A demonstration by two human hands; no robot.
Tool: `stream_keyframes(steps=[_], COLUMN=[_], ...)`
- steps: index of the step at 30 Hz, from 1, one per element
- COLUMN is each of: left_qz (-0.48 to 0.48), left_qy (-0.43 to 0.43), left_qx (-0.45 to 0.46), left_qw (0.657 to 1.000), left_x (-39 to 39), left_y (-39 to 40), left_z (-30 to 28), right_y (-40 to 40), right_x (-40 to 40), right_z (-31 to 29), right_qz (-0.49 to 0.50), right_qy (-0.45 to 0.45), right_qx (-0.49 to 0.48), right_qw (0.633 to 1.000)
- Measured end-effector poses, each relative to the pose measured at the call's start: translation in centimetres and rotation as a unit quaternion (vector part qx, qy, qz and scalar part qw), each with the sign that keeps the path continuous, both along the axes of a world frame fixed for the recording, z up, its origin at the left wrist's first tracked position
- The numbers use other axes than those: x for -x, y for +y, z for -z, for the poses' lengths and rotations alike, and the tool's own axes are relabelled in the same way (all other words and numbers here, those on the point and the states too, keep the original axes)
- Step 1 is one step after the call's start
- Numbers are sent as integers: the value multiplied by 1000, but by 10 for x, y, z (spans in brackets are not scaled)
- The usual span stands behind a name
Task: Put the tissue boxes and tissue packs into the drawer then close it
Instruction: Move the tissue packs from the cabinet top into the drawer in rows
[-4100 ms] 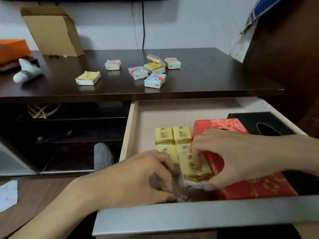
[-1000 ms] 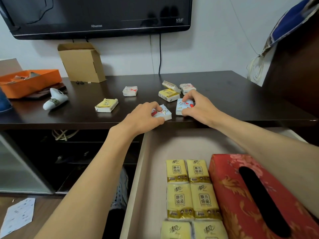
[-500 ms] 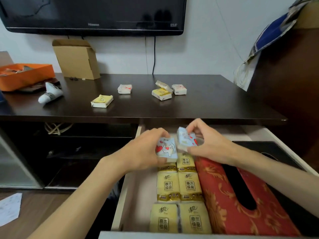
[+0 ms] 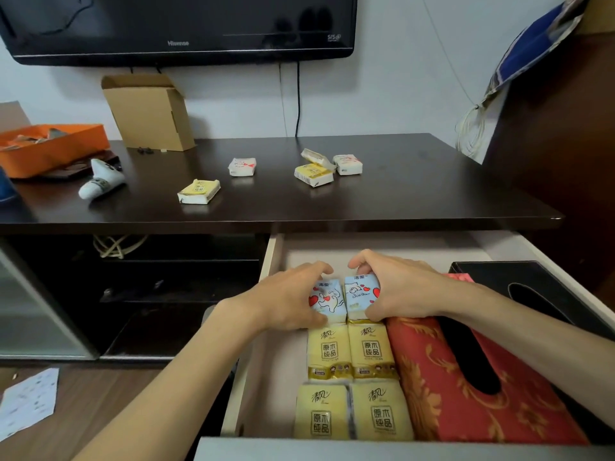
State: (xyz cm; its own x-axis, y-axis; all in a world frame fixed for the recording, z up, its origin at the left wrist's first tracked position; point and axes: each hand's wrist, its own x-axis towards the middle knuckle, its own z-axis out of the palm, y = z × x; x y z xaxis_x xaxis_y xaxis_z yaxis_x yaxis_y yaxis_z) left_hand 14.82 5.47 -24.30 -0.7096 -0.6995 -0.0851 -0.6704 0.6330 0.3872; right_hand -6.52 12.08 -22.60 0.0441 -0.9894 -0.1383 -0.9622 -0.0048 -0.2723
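Note:
The drawer [image 4: 273, 257] stands pulled out under the dark tabletop. My left hand [image 4: 286, 302] grips a light-blue tissue pack [image 4: 327, 301] and my right hand [image 4: 402, 289] grips a second light-blue pack [image 4: 361, 294]. Both packs rest side by side on the far pair of yellow packs. Several yellow tissue packs [image 4: 351, 354] lie in two columns in the drawer. To their right lie a red tissue box [image 4: 432, 377] and a black tissue box [image 4: 532, 277]. On the tabletop remain a yellow pack [image 4: 199, 192], a white pack [image 4: 242, 167] and a small cluster of packs [image 4: 327, 166].
The dark tabletop [image 4: 399, 188] also holds a cardboard box [image 4: 148, 111], an orange tray [image 4: 50, 149] and a white tube [image 4: 101, 183]. A TV [image 4: 179, 26] hangs on the wall. A dark cabinet [image 4: 559, 144] stands right. Open shelves [image 4: 149, 287] sit left of the drawer.
Both hands picked a light-blue pack each from the tabletop's front edge, carried them down into the drawer and set them on the far yellow packs.

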Motion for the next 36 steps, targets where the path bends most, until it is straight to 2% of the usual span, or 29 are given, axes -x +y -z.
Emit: stream_keyframes(steps=[6,11,14,16,18,22,26,29,32,34,36], left_qz=[18,15,-10,-37,-58,-72,-138,-243,-350,-372,-358], left_qy=[-15,15,71,111,156,240,279,228,115,61,50], left_qx=[6,6,32,56,99,199,274,317,281,269,296], left_qw=[1000,1000,997,992,981,947,910,888,886,886,884], left_x=[4,2,-5,-14,-24,-40,-50,-64,-74,-74,-69], left_y=[1,0,0,-2,-5,-17,-58,-98,-126,-135,-135], left_z=[4,-1,-10,-19,-27,-34,-38,-38,-30,-24,-21], right_y=[-2,-1,2,0,-6,-42,-98,-138,-165,-177,-182], right_x=[-3,0,2,3,3,4,8,-1,-9,-11,-10], right_z=[-5,-3,3,5,-1,-26,-42,-48,-44,-40,-38], right_qz=[-15,-20,-17,-12,-15,-23,24,48,32,13,6], right_qy=[12,-12,-102,-200,-238,-182,-131,-81,-21,-8,-6], right_qx=[-24,7,99,170,234,301,277,237,210,198,188], right_qw=[1000,1000,990,965,943,936,952,967,977,980,982])
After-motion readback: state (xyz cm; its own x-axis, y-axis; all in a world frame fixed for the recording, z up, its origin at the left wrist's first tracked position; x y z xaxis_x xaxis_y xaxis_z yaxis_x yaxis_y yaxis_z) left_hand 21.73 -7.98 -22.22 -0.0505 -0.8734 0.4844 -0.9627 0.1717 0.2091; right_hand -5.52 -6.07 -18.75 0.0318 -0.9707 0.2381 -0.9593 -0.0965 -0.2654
